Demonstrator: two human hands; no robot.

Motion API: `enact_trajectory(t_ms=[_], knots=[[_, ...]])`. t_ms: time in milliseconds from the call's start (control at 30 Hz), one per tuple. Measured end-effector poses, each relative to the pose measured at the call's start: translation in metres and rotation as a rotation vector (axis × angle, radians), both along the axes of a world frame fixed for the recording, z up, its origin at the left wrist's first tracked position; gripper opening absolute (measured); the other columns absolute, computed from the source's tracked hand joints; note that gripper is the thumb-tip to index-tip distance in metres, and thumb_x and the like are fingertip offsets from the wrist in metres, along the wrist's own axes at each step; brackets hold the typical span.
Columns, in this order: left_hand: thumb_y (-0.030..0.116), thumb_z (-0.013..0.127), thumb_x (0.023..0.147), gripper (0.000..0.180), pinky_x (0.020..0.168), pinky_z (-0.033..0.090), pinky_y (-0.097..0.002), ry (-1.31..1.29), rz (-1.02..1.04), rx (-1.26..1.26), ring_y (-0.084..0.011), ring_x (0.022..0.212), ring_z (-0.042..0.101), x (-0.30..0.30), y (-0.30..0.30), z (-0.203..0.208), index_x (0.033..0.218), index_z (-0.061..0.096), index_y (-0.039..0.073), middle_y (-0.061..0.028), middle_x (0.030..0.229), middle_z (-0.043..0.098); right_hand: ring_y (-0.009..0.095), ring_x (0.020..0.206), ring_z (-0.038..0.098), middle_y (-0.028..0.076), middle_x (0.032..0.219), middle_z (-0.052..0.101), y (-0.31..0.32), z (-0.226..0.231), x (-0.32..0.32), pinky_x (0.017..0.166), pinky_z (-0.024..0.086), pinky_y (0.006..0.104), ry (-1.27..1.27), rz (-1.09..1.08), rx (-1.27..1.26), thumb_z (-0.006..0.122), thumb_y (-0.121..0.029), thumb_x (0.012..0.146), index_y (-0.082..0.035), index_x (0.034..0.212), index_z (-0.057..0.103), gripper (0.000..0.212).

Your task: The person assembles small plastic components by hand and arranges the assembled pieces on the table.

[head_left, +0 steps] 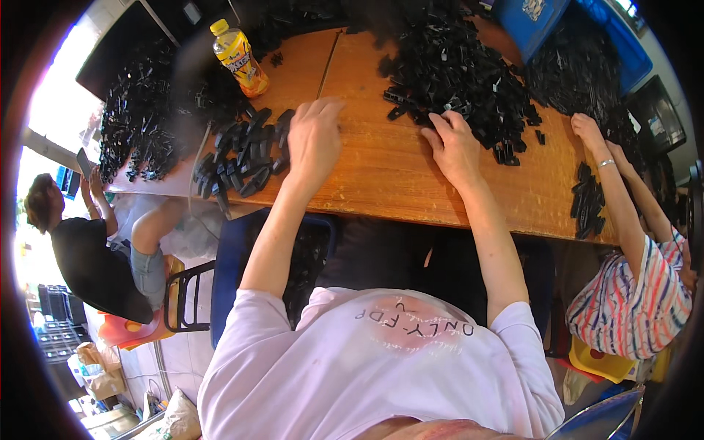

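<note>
On the wooden table (389, 172) in front of you, both of your hands are down among black plastic parts. Your left hand (315, 139) lies palm down with the fingers loosely spread, its fingertips near the table's middle seam, and it sits just beside the small heap of black pieces (246, 158) at the left edge — touching the nearest ones or only brushing them, you cannot tell from this view. Whether anything is held under that palm is hidden too. Your right hand (455, 147) reaches up to the rim of the large pile of black parts (458, 73) that covers the far middle of the table; its fingers are curled narrow into the pile's edge, in contact with the pieces there, though a single gripped part cannot be made out.

A yellow drink bottle (240, 59) stands tilted at the far left, just beyond the small heap. Another spread of black parts (139, 132) lies further left. At the far right, a second person in a striped shirt (638, 293) stretches a hand with a bracelet (590, 132) to the table, near a short row of black pieces (587, 202) — well apart from your own hands. A blue crate (535, 22) sits at the far edge.
</note>
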State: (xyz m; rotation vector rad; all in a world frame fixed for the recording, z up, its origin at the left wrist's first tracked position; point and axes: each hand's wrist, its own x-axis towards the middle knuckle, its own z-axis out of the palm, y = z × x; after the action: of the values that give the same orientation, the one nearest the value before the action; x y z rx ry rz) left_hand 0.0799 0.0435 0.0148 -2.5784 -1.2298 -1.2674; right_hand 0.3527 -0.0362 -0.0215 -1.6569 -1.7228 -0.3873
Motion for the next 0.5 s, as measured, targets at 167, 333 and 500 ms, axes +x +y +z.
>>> enact_trajectory(t_ms=[167,333,500], knots=[[0.016,0.065,0.098,0.031,0.100,0.054,-0.0440,-0.178,-0.141,-0.274,-0.0372,0.115,0.070,0.079,0.046,0.013,0.125,0.077,0.006,-0.0183,0.121,0.076,0.030,0.093,0.071,0.008,0.104,0.071,0.000,-0.004,-0.003,0.078,0.059,0.0407,-0.058,0.046,0.017,0.080,-0.012,0.091,-0.006,0.103,0.075,0.014],[0.016,0.071,0.093,0.035,0.098,0.054,-0.0453,0.029,-0.106,-0.331,-0.0386,0.112,0.069,0.089,0.066,-0.022,0.126,0.077,0.006,-0.0180,0.120,0.076,0.030,0.087,0.071,0.007,0.102,0.070,-0.006,0.000,-0.007,0.070,0.058,0.0406,0.100,0.215,0.128,0.075,-0.005,0.090,-0.006,0.101,0.071,0.011],[0.007,0.070,0.088,0.025,0.093,0.054,-0.0461,0.043,-0.083,-0.113,-0.0372,0.107,0.068,0.056,0.046,-0.035,0.112,0.078,0.006,-0.0153,0.107,0.075,0.023,0.081,0.072,0.009,0.105,0.072,-0.028,0.008,-0.013,0.065,0.057,0.0338,0.471,0.283,0.010,0.077,0.000,0.089,-0.004,0.111,0.076,0.023]])
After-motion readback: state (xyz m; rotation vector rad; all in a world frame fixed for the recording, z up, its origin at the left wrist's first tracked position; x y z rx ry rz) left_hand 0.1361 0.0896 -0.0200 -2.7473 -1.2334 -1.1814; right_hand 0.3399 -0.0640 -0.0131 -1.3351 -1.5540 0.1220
